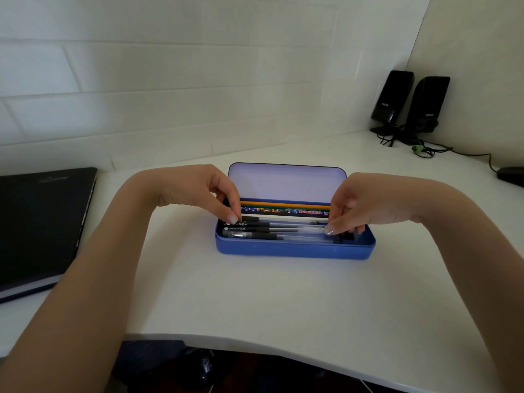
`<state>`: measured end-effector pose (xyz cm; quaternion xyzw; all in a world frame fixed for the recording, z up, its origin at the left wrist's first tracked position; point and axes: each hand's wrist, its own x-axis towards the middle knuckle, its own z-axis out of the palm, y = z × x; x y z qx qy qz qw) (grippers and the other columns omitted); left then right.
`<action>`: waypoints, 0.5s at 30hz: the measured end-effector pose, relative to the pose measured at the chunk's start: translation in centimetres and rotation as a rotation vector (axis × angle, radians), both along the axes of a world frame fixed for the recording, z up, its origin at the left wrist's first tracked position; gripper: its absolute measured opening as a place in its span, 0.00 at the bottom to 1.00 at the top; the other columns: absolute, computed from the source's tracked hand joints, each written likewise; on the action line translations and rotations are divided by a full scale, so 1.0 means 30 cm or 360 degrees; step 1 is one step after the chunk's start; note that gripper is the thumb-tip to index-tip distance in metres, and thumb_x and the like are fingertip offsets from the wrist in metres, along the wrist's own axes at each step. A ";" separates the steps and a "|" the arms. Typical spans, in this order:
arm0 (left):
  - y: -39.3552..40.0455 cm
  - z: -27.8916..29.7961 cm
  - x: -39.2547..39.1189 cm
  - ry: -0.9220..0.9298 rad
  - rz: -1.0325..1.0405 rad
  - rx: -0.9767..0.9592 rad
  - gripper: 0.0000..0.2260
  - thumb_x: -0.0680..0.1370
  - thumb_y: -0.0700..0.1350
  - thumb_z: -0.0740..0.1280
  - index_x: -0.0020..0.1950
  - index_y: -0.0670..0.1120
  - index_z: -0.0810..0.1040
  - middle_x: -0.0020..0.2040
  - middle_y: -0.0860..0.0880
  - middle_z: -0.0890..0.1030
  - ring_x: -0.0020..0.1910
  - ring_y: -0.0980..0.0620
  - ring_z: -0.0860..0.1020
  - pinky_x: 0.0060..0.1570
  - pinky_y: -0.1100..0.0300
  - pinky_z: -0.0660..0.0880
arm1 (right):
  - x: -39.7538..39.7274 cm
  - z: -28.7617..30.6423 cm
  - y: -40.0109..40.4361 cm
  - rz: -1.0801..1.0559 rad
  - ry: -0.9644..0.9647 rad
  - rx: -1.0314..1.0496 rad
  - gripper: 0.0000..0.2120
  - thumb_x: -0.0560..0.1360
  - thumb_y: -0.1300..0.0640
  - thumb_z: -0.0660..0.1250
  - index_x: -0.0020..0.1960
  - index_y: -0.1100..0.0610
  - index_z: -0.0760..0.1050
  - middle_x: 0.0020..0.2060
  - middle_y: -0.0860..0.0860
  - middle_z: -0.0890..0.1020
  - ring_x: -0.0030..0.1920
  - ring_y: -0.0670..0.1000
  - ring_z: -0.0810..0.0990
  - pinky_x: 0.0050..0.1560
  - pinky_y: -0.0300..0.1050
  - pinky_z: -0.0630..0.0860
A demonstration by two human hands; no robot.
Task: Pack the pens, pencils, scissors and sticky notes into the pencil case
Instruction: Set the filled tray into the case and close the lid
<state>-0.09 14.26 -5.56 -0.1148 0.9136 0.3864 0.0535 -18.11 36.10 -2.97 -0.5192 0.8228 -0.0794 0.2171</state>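
A blue pencil case (295, 249) lies open on the white desk, its lid (286, 181) standing up at the back. Inside, several clear pens (283, 229) with black grips lie lengthwise at the front. Behind them lie pencils (283, 206), orange, green and patterned. My left hand (209, 191) pinches the left ends of the pens with its fingertips. My right hand (354, 207) presses down on their right ends inside the case. Scissors and sticky notes are not visible.
A closed dark laptop (42, 225) lies at the left edge of the desk. Two black speakers (411, 103) with cables stand in the far right corner. A dark mouse (511, 175) sits at the right edge. The white tiled wall rises behind the case.
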 end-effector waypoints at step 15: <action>0.019 0.016 0.007 -0.0088 -0.0054 0.0012 0.12 0.58 0.54 0.76 0.40 0.54 0.83 0.42 0.42 0.77 0.33 0.62 0.74 0.45 0.63 0.69 | 0.010 -0.009 -0.009 -0.0032 0.0096 0.0030 0.12 0.69 0.46 0.72 0.32 0.53 0.79 0.31 0.49 0.81 0.30 0.44 0.77 0.35 0.36 0.70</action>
